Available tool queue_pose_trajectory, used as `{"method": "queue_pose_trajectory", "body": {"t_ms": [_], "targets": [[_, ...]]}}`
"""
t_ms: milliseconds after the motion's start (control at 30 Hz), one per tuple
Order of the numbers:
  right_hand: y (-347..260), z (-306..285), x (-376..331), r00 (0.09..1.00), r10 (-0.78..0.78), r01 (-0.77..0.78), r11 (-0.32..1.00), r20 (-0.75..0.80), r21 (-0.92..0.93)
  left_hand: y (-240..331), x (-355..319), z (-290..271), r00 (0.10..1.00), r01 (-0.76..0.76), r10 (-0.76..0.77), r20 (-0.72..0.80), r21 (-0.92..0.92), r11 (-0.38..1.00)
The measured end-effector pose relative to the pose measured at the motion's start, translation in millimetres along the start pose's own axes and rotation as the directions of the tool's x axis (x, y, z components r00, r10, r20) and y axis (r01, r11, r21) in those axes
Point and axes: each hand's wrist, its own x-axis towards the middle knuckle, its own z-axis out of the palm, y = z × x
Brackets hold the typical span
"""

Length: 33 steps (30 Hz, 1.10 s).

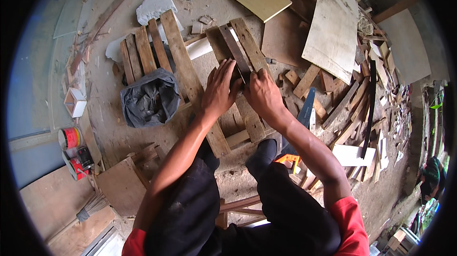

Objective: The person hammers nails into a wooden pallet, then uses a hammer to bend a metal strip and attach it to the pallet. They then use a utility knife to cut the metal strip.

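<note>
On the pallet (190,72), both hands (240,89) gripping a dark strip (236,53), crumpled grey bag (150,98) beside (contents hidden)

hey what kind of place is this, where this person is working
It looks like a rough woodworking yard or informal carpentry shop. Both hands, left hand and right hand, rest on a wooden pallet on a dusty floor, with a heap of offcut wood scraps and a handsaw close by.
</note>
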Motion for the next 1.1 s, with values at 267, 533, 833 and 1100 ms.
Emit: {"method": "queue_pose_trajectory", "body": {"t_ms": [267, 533, 833, 1100], "targets": [[0, -3, 1, 0.995, 0.074, -0.078, 0.995, 0.065, 0.067, -2, -1, 2, 0.999, -0.031, 0.031, -0.038, -0.007, 0.999], [17, -34, 5, 0.989, 0.106, -0.135, 0.932, 0.102, 0.336, -4, 2, 0, 0.978, 0.129, -0.167, -0.127, -0.261, 0.957], [2, -35, -30, 0.985, -0.090, 0.029, 0.927, 0.147, 0.374, -16, 0, -28, 0.648, 0.420, -0.724, 0.237, -0.904, 0.080], [-29, -31, -67, 0.969, 0.011, -0.100, 0.931, 0.247, 0.351, -12, -12, -64, 0.597, 0.521, -0.775, 0.209, -0.835, 0.176]]}}
